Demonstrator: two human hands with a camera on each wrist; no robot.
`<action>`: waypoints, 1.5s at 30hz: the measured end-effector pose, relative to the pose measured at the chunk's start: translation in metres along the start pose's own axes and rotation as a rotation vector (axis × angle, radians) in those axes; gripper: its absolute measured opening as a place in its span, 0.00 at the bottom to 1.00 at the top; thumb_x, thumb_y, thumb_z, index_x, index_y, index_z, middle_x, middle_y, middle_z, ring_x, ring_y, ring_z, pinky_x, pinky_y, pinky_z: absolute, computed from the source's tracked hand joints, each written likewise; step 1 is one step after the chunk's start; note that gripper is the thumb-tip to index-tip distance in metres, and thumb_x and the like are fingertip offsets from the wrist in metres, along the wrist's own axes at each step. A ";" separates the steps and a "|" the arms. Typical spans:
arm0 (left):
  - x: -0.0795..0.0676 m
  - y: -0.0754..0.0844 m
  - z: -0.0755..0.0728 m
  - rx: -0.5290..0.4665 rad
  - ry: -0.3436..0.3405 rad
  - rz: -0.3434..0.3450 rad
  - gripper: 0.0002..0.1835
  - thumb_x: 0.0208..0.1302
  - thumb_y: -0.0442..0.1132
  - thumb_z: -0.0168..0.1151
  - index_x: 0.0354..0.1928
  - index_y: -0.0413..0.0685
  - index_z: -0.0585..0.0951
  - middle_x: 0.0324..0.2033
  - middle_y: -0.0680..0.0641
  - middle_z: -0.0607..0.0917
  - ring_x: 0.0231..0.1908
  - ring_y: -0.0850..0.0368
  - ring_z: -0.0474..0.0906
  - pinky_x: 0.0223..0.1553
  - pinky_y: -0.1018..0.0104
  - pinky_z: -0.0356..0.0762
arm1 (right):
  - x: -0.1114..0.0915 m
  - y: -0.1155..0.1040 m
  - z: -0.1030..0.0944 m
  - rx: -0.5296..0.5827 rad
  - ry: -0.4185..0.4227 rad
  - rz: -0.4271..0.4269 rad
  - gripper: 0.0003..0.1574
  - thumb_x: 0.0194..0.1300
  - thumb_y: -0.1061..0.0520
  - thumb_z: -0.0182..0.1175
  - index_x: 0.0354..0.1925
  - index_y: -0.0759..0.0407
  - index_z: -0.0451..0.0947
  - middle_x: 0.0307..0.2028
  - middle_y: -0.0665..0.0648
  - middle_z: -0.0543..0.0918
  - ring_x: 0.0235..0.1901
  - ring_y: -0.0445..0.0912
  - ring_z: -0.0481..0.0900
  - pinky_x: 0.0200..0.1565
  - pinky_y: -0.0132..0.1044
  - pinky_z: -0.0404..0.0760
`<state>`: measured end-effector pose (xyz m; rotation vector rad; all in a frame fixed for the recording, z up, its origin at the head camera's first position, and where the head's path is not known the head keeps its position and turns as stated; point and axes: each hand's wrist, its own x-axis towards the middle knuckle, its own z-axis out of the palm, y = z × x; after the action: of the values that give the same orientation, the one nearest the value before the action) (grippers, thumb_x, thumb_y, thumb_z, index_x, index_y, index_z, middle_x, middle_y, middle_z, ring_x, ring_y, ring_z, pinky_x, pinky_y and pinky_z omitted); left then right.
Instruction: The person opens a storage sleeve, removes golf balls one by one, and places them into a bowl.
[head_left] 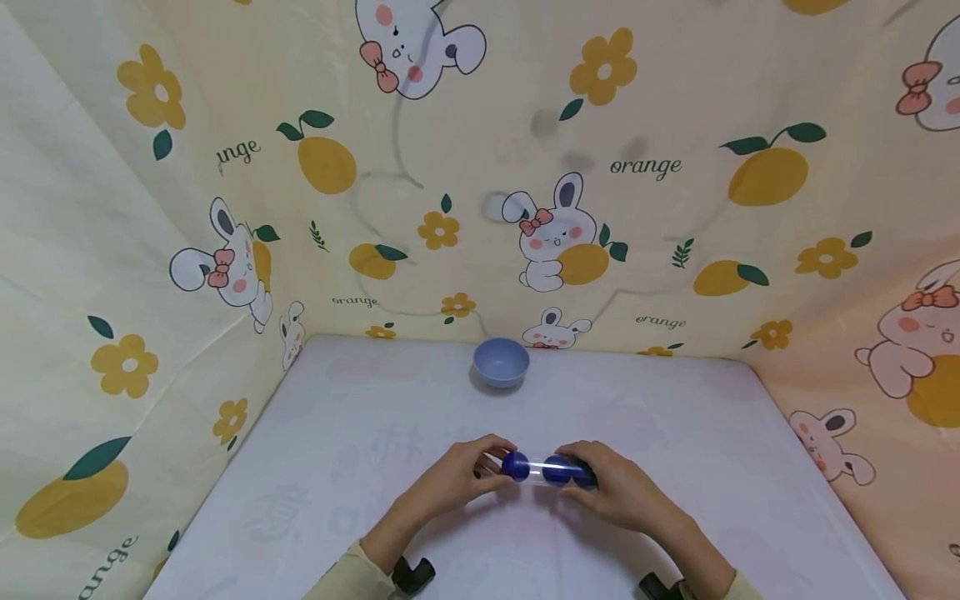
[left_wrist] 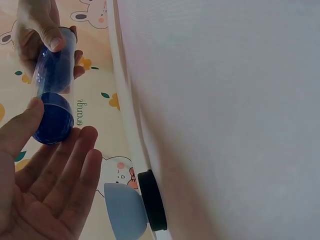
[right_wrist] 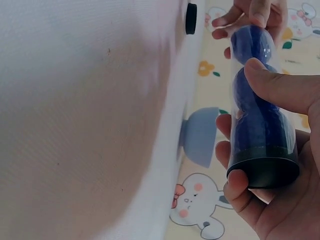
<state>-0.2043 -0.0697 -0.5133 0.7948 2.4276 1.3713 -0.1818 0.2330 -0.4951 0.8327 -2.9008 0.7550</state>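
My right hand (head_left: 618, 492) grips a clear tube (right_wrist: 235, 102) around its black-capped base (right_wrist: 265, 172), thumb along its side. Inside are blue balls (right_wrist: 257, 95), lined up end to end. At the tube's far mouth, the end blue ball (left_wrist: 54, 122) shows between the thumb and fingers of my left hand (head_left: 457, 479). That hand's fingers reach out fairly straight under the ball, and its thumb touches the side. A round black lid (left_wrist: 152, 200) lies on the table, mostly hidden by my left hand in the head view.
A light blue bowl (head_left: 501, 363) stands at the table's back edge. The white-covered table (head_left: 360, 400) is enclosed by a patterned cloth (head_left: 465, 167) with rabbits and oranges at the back and sides.
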 end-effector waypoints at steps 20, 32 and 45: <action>0.000 -0.004 -0.014 -0.007 0.044 0.001 0.21 0.74 0.43 0.72 0.66 0.57 0.81 0.55 0.51 0.88 0.48 0.60 0.87 0.50 0.69 0.86 | -0.003 0.006 0.004 0.104 -0.026 0.030 0.35 0.72 0.43 0.72 0.67 0.61 0.79 0.61 0.61 0.85 0.60 0.58 0.84 0.62 0.60 0.82; 0.012 -0.006 -0.028 0.015 0.126 -0.020 0.22 0.74 0.44 0.71 0.66 0.52 0.80 0.57 0.48 0.86 0.52 0.55 0.86 0.56 0.56 0.86 | -0.003 0.008 0.007 0.193 -0.074 0.020 0.35 0.75 0.43 0.69 0.69 0.62 0.77 0.63 0.60 0.84 0.61 0.57 0.83 0.61 0.60 0.82; 0.042 -0.009 -0.040 0.094 0.220 -0.018 0.24 0.74 0.43 0.72 0.67 0.49 0.80 0.58 0.47 0.86 0.52 0.53 0.86 0.57 0.53 0.86 | -0.003 0.007 0.007 0.238 -0.096 0.042 0.36 0.76 0.40 0.67 0.71 0.60 0.75 0.65 0.59 0.83 0.63 0.57 0.82 0.63 0.61 0.81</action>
<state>-0.2606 -0.0785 -0.4974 0.6729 2.6762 1.4142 -0.1825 0.2363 -0.5051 0.8507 -2.9600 1.1119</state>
